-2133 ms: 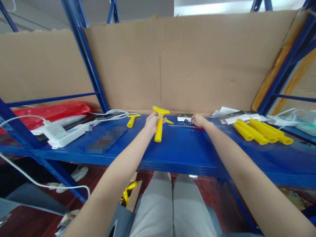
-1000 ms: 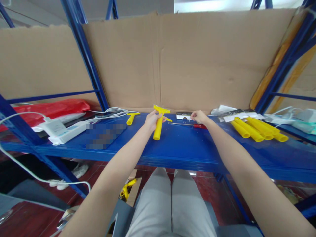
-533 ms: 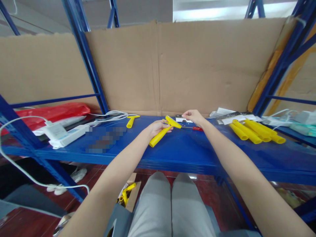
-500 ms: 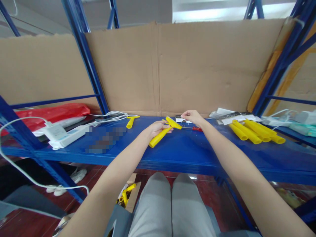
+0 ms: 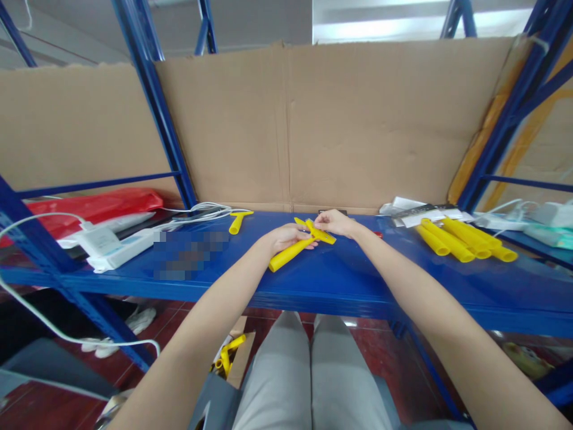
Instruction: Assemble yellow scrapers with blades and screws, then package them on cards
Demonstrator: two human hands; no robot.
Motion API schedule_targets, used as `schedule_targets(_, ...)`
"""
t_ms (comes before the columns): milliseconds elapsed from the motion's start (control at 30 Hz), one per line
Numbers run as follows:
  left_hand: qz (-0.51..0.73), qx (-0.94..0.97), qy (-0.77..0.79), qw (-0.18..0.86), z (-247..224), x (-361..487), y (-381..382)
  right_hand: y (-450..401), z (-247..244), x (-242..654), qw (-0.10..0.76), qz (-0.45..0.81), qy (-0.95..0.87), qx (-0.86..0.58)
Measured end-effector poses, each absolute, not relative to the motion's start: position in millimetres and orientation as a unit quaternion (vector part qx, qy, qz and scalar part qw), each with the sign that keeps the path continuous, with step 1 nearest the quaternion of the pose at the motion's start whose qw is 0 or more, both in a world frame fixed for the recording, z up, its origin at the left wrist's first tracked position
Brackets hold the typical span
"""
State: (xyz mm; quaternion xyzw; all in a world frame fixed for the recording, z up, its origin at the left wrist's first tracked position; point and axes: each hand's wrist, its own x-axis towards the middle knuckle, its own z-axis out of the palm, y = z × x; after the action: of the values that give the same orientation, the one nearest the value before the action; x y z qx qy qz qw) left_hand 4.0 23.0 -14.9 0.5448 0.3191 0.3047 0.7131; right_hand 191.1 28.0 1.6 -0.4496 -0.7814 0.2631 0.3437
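In the head view my left hand (image 5: 285, 236) is closed around a yellow T-shaped plastic scraper handle (image 5: 289, 256). Its tubular grip slants toward me, and the crosspiece points up and away. My right hand (image 5: 332, 223) is at that crosspiece, fingers pinched together. Whatever lies between those fingertips is too small to make out. Just beyond my right wrist shows a bit of a red tool handle (image 5: 378, 235), the rest of it hidden. A small dark-and-white item (image 5: 333, 212) lies behind my right hand, mostly covered.
Several yellow tubes (image 5: 465, 242) lie on the right of the blue shelf (image 5: 340, 280). Another yellow T-shaped piece (image 5: 240, 221) rests at back left, near white cables and a power strip (image 5: 120, 251). A cardboard box (image 5: 242, 352) with yellow parts stands below. Cardboard panels (image 5: 380, 125) close the back.
My right hand has moved left and slightly down, from the small item at the back to the crosspiece of the yellow handle. My left hand keeps its hold, with the handle slightly lower.
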Motion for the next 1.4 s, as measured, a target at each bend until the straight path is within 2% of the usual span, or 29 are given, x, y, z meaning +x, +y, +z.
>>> schedule_targets(167, 0.296, 0.562, 0.314, 0.705, -11.9, 5.6, 16.7, 30.8, -3.3, 187.1, 0.359, 0.247, -0.781, -0.448)
schedule_targets(500, 0.312, 0.557, 0.285, 0.715, -13.5, 1.6, 21.6, 28.1, -5.2, 185.2, 0.404, 0.292, -0.750, -0.435)
schedule_targets(1000, 0.317, 0.573, 0.313, 0.687, -13.1, 3.1, 20.8, 35.8, -7.7, 185.6, 0.358, 0.176, -0.792, -0.461)
schedule_targets(1400, 0.347, 0.580, 0.325, 0.662, -5.8, 5.7, 10.7, 46.2, -19.0, 194.0, 0.398, 0.189, -0.743, -0.504)
